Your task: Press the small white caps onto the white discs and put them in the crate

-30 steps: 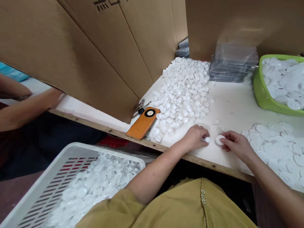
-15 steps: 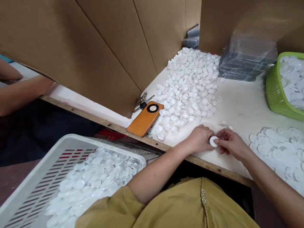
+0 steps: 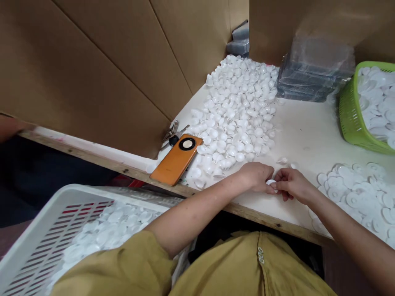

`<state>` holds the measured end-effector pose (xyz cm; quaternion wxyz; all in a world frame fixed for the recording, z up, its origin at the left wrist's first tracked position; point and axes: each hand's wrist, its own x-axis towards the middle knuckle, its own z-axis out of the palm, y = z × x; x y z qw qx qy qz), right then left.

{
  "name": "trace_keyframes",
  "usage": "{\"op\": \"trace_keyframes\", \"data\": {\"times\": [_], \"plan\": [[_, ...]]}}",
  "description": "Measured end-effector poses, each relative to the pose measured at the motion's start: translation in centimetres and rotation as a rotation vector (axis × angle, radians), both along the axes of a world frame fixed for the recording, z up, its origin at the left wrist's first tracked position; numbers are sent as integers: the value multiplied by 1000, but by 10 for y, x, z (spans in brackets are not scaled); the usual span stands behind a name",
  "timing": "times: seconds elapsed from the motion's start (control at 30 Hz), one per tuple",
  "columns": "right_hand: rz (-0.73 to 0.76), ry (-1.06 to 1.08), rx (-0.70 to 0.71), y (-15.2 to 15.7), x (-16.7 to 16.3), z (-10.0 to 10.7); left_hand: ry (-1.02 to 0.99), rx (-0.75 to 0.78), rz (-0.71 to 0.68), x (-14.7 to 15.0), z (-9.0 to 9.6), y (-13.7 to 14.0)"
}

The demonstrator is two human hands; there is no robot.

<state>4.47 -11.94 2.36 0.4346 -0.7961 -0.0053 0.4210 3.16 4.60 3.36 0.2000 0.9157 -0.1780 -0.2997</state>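
left hand (image 3: 255,176) + right hand (image 3: 291,186) pinched together on small white disc (image 3: 271,182) at table (image 3: 304,139) front edge | cap pile (image 3: 239,111) behind, disc pile (image 3: 358,193) right, kept within reach | phone (image 3: 176,159) aside

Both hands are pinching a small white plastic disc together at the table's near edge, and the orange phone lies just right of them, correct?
Not quite. The orange phone lies left of the hands, beside the keys, as the head view shows. The left hand and right hand do pinch the small white plastic disc together.
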Motion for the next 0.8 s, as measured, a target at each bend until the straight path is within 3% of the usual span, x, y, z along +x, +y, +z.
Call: {"op": "trace_keyframes", "data": {"times": [0.17,0.3,0.4,0.47,0.53,0.6,0.7,0.77,0.8], "plan": [[6,18,42,-2,1,-4,37,-17,-77,13,4,-1],[39,-46,153,-10,-5,-6,-41,-162,81,-7,-1,5],[39,-402,42,-25,-4,-7,-30,-282,245,-38,9,33],[61,-775,-142,-38,3,-8,-11,-344,339,-68,23,69],[130,-1008,-299,-50,13,-13,45,-332,421,-106,38,115],[186,-1019,-355,-58,24,-20,183,-201,480,-149,48,164],[185,-876,-299,-60,34,-27,300,254,625,-208,51,221],[142,-761,-181,-56,32,-27,250,481,729,-230,49,236],[116,-672,-92,-54,29,-25,196,516,762,-232,48,235]]}}
